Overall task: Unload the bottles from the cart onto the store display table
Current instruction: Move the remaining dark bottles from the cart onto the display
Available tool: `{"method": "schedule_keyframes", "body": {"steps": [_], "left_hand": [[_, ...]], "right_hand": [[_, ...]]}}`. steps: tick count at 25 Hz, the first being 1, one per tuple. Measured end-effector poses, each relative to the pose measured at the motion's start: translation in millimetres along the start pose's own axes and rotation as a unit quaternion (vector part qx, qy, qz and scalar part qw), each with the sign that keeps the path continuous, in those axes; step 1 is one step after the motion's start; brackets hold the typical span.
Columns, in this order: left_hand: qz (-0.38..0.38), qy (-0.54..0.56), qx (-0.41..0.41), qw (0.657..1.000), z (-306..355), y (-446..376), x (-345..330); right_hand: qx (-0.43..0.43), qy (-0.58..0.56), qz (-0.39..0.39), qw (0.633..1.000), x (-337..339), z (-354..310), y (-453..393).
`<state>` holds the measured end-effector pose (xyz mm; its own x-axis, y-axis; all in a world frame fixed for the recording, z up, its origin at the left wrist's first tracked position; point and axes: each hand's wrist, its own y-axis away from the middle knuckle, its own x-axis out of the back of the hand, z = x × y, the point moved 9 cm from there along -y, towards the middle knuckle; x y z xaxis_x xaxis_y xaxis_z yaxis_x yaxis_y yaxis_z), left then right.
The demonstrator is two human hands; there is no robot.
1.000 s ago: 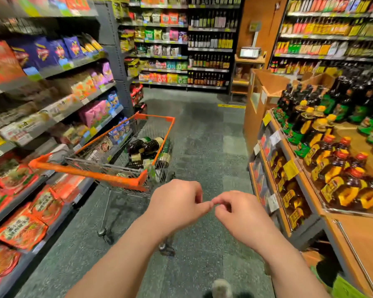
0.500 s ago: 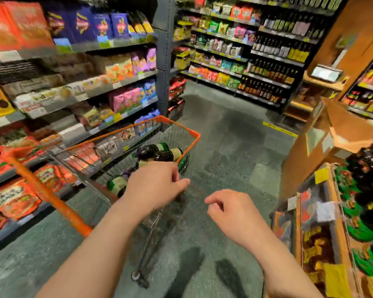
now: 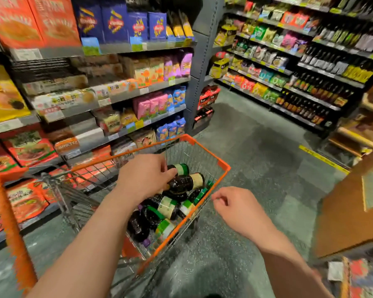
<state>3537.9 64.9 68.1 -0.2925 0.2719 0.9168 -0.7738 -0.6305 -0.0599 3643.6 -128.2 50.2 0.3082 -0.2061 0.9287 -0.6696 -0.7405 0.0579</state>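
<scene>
Where fingers touch: bottle.

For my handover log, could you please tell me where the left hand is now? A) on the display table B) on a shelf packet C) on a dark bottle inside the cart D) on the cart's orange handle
C: the left hand reaches into the orange-rimmed cart, its fingers on a dark bottle atop the pile.

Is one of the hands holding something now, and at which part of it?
The left hand closes on a dark glass bottle with a cream label in the orange wire cart, at its lower body. The right hand holds nothing.
</scene>
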Motion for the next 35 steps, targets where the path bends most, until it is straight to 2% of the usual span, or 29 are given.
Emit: {"method": "schedule_keyframes", "body": {"steps": [7, 12, 19, 24, 28, 33, 35], "left_hand": [[-0.059, -0.020, 0.082, 0.995, -48, -85, -75], [-0.082, -0.060, 0.153, 0.983, -77, -148, -114], [-0.107, -0.014, 0.288, 0.952, -113, -225, -195], [-0.190, 0.006, 0.342, 0.920, -156, -236, -305], [-0.217, 0.021, 0.385, 0.897, -191, -236, -390], [-0.280, 0.102, 0.476, 0.827, -211, -220, -482], [-0.257, 0.169, 0.505, 0.806, -208, -213, -505]], "right_hand": [[0.031, 0.031, -0.104, 0.994, -54, 17, -154], [0.119, 0.035, -0.144, 0.982, -84, 18, -267], [0.207, 0.133, -0.206, 0.947, -172, 30, -412], [0.175, 0.172, -0.260, 0.934, -275, 73, -461], [0.161, 0.194, -0.299, 0.920, -352, 114, -481], [0.160, 0.219, -0.350, 0.896, -422, 144, -487], [0.138, 0.216, -0.361, 0.897, -434, 146, -490]]}}
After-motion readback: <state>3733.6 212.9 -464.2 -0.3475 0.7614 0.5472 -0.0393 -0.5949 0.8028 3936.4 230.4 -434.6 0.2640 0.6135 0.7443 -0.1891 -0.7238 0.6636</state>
